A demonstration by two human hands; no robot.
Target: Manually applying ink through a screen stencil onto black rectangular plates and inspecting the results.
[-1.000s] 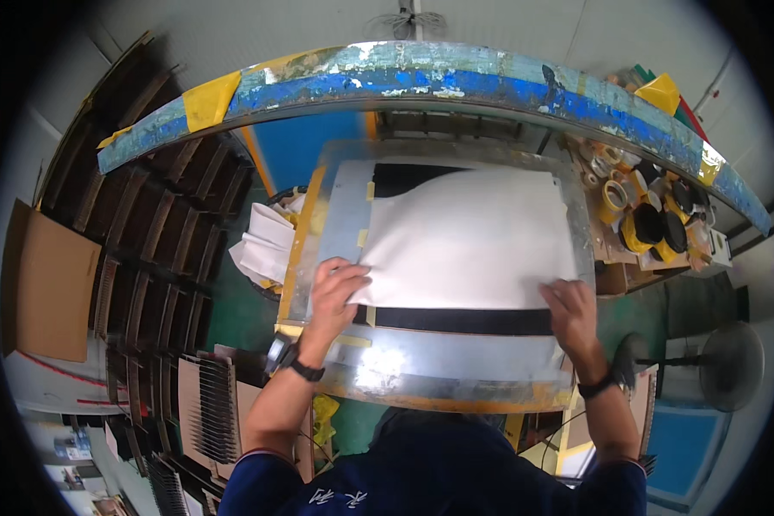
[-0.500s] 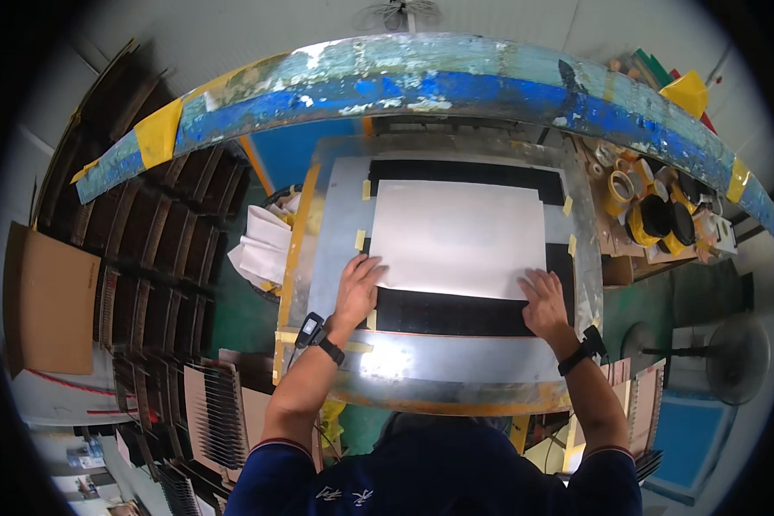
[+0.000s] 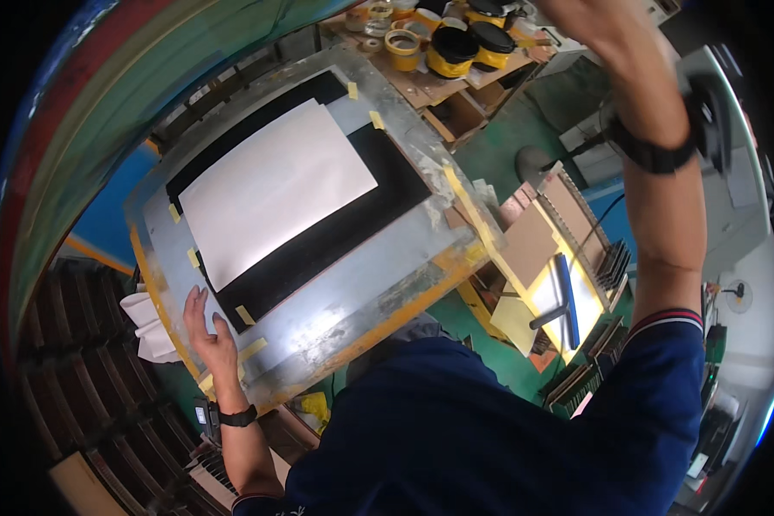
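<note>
The fingers of a person's bare left hand stand parted and loosely bent, holding nothing, beside the near left side of a black, flat rectangular piece; whether a fingertip touches the surface below is hard to judge from this angle. The right hand, raised at the upper edge of the view, is blurred and cut off, so its grip cannot be told. Dark bands circle both wrists. A smooth white rectangular sheet lies flat on the black piece, which shows past its far, right and near edges. Short pale-yellow tape tabs dot the border. All rest on a worn, grey, metallic-looking surface edged in yellow. To its left sits a bundle of folded white material, with dark slatted racks beyond. To its right, a blue bar-shaped tool with a dark handle leans near brown boards, and yellow tubs with black lids crowd a wooden side table. A green-and-red painted beam looms at upper left.
</note>
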